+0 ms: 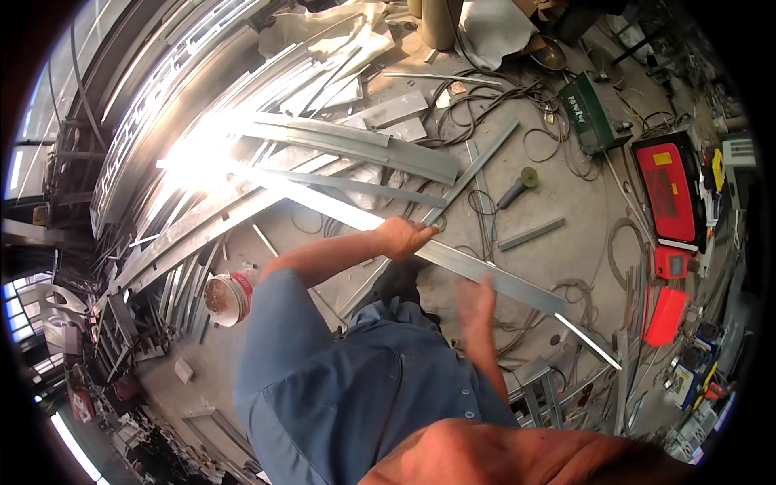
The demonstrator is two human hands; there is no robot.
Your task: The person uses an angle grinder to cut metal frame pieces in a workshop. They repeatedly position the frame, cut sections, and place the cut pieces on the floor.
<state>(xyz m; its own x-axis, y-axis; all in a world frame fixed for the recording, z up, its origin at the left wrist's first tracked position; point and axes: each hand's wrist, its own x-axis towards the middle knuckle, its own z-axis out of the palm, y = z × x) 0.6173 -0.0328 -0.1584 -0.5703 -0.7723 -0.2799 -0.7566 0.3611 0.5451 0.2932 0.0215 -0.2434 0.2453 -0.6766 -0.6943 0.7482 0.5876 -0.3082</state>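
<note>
A long silver metal bar (505,284) runs slantwise across in front of me, from the glare at the far left down toward the right. My left hand (404,238) is closed round it near its middle. My right hand (475,303) is just on the near side of the bar, smeared by motion, so its fingers do not show clearly; I cannot tell whether it touches the metal. Under the bar, a narrower metal bar (477,168) crosses the other way. Beyond lies what looks like an angle grinder (517,188), and near it a short metal piece (531,234).
Wide metal profiles (420,158) and a stack of long bars (153,121) fill the far left. A white bucket (226,299) stands left. Cables (461,109) loop over the floor. At right are a green box (594,113) and a red-and-black case (667,190).
</note>
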